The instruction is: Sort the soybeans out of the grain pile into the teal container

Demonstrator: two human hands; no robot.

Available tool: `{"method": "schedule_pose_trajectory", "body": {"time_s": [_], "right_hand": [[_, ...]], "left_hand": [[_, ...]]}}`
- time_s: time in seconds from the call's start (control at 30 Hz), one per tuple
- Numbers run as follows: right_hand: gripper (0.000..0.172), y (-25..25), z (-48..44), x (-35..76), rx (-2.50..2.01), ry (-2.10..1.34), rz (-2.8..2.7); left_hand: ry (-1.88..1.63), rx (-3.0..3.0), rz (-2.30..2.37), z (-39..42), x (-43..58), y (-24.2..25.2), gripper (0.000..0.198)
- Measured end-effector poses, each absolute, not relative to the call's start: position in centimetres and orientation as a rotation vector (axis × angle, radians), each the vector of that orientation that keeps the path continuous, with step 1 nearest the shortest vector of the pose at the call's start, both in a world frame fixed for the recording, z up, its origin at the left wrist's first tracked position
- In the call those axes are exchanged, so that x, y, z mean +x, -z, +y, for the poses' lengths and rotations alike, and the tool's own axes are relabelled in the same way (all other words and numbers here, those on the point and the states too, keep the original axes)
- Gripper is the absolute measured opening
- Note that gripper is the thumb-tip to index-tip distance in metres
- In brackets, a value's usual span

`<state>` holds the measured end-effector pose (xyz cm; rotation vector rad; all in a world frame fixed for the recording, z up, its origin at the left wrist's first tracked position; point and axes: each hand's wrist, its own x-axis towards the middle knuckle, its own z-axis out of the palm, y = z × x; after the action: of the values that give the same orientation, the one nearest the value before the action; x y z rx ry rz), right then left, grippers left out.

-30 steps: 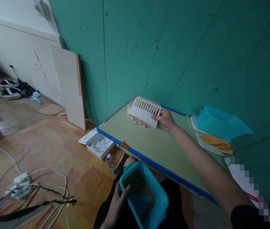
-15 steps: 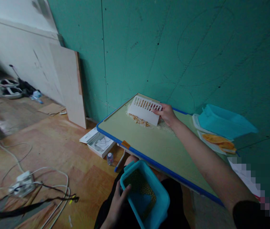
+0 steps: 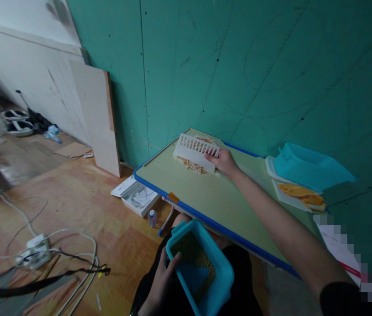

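Observation:
My right hand [image 3: 223,161] grips a white slotted plastic scraper [image 3: 195,152] by its right end, its lower edge resting on the green tabletop [image 3: 205,197]. A small heap of yellow grains [image 3: 191,165] lies along the scraper's near edge, with more behind it. My left hand [image 3: 160,281] holds a blue plastic tub [image 3: 202,267] on my lap, below the table's blue front edge. The tub is partly filled with the same yellow grains.
A blue tub lid [image 3: 307,169] and a white tray with orange pieces [image 3: 301,195] sit at the table's right. On the floor lie an open white box [image 3: 136,197], a small bottle [image 3: 152,217], and a power strip with cables [image 3: 34,254]. A board [image 3: 98,118] leans on the green wall.
The scraper has tipped flatter and slid slightly toward me, nudging the grains. The left hand and tub stay almost still.

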<state>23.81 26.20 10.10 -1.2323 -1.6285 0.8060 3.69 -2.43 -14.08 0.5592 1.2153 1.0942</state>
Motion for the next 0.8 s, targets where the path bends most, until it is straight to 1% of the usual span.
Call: {"method": "schedule_pose_trajectory", "body": {"time_s": [0.2,0.37,0.63,0.8], "right_hand": [[0.021,-10.3,26.7,23.5,-1.256,-0.834,-1.620],[0.025,-10.6,26.4,23.5,-1.207,-0.857,-1.685],[0.021,-9.7,25.6,23.8,-1.165,-0.755,-1.762],[0.022,-9.3,24.5,24.1,-1.149,-0.711,-1.812]], "left_hand": [[-1.125,0.520,1.188,-2.5,4.1,14.0,0.087],[-1.099,0.493,1.224,-2.4,3.9,13.9,0.086],[-1.138,0.535,1.195,-2.2,3.9,15.1,0.081],[-1.110,0.320,1.146,-1.8,3.5,13.8,0.095]]}}
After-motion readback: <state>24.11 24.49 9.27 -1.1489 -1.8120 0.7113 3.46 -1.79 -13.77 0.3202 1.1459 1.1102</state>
